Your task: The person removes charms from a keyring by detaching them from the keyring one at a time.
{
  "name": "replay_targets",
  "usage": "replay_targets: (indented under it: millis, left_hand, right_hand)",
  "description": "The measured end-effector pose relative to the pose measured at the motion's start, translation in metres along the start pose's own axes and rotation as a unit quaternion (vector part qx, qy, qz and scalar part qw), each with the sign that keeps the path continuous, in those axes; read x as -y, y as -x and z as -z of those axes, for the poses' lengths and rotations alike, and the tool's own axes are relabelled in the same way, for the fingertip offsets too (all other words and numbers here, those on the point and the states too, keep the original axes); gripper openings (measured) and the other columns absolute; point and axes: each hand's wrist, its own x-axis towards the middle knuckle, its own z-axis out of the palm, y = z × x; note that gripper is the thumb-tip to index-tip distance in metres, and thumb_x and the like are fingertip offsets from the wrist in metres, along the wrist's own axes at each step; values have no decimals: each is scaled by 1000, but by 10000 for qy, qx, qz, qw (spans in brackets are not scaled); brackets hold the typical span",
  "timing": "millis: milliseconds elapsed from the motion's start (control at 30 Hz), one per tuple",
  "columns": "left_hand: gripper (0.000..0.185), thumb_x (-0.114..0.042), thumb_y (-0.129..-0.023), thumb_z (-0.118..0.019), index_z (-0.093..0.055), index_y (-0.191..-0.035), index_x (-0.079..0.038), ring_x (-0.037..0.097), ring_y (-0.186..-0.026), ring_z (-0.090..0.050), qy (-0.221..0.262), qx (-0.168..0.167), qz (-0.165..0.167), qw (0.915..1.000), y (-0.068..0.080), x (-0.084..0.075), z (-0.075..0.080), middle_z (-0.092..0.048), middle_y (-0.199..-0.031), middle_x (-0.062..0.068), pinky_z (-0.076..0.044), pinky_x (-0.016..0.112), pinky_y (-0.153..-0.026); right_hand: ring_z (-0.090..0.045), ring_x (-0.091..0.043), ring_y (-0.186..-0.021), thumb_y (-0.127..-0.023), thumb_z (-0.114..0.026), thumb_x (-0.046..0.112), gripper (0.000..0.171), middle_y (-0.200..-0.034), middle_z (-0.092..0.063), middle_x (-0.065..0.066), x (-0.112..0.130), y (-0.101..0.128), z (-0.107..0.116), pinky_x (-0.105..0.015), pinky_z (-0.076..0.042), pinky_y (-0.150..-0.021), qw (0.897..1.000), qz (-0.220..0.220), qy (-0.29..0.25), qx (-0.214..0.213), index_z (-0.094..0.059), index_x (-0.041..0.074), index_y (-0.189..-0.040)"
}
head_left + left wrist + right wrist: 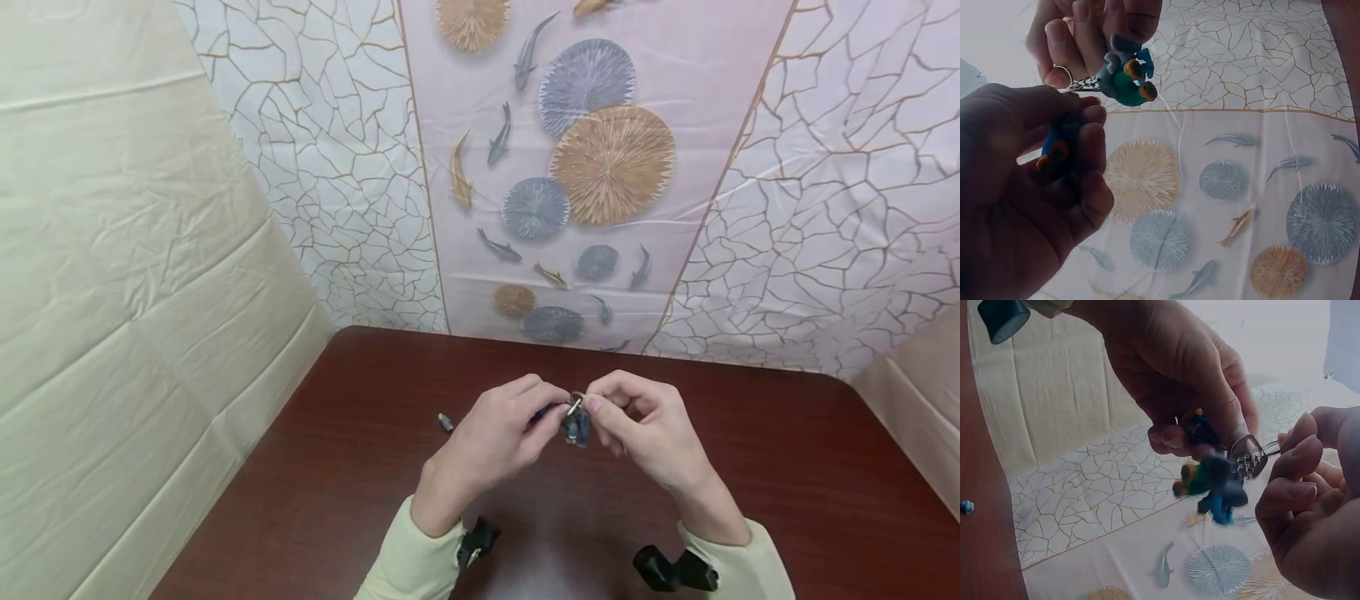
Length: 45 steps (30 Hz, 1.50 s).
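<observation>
Keyring figure (577, 427): a small charm in dark blue, held in the air above the middle of the table (787, 467), between the two hands.
Head view, left hand (495, 433): fingers are curled, with the fingertips brought together at the metal ring (575, 403) above the figure.
Head view, right hand (645, 429): thumb and forefinger are pinched on the same ring from the other side; the two hands touch there.
Head view, small piece (446, 422): a blue and yellowish bit is seen lying on the table, left of the left hand and apart from it.
Left wrist view, keyring figure (1125, 78): green body, grey and blue parts, orange-brown rounded ends; it is hung from a short chain (1085, 84) below the right hand (1085, 37).
Left wrist view, second figure (1060, 147): a blue and orange piece is gripped in the curled fingers of the left hand (1029, 206).
Right wrist view, keyring figure (1213, 487): it is seen dangling, tilted, just under the metal ring (1249, 456).
Right wrist view, grip: the ring is pinched by the right hand (1307, 500), while the second figure (1197, 428) is clamped in the left hand (1179, 375).
</observation>
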Motion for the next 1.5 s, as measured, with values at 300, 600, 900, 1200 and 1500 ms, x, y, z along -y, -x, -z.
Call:
replay_targets:
  millis: [300, 600, 900, 1200, 1500]
  left_hand:
    - [5, -15, -93, -65, -69, -96, -15, 7, -76, -62, 139, 131, 511, 9985, 0, 8, 1, -67, -86, -7, -51, 22, -73]
    - [5, -11, -91, -66, -70, -91, -13, 5, -66, -52, 449, 147, 1034, 9935, 7, 27, 13, -62, -79, -7, -44, 16, -64]
    - [7, -13, -92, -65, -70, -91, -18, 2, -62, -51, 639, 311, 1489, 9863, 13, 44, 23, -62, -77, -8, -46, 18, -62]
    - [7, -15, -94, -64, -68, -90, -20, 2, -58, -54, 1029, 743, 2172, 9678, 20, 62, 25, -63, -75, -8, -46, 21, -57]
    - [6, -20, -95, -64, -69, -93, -22, 10, -59, -58, 1076, 1353, 2805, 9442, 24, 78, 17, -67, -75, -7, -47, 25, -52]
  right_hand:
    - [-45, -13, -44, -92, -57, -9, 8, -57, -53, 2, 1, 0, 8, -31, -35, -38, 9996, -56, 28, -292, -62, -4, -89]
    - [-47, -13, -44, -92, -61, -3, 6, -59, -56, 0, -3, -1, 7, -30, -37, -38, 9983, -295, 358, -345, -65, 1, -92]
    - [-49, -14, -45, -94, -61, 1, 5, -59, -57, 2, -3, -2, 8, -30, -39, -39, 9964, -482, 628, -297, -65, 3, -92]
    - [-48, -14, -45, -93, -60, -2, 7, -59, -56, 0, -6, -1, 8, -30, -39, -39, 9974, -337, 566, -286, -65, 3, -93]
    - [-48, -14, -45, -94, -60, 1, 5, -59, -56, 1, -5, -2, 9, -32, -39, -40, 9967, -438, 655, -210, -65, 4, -93]
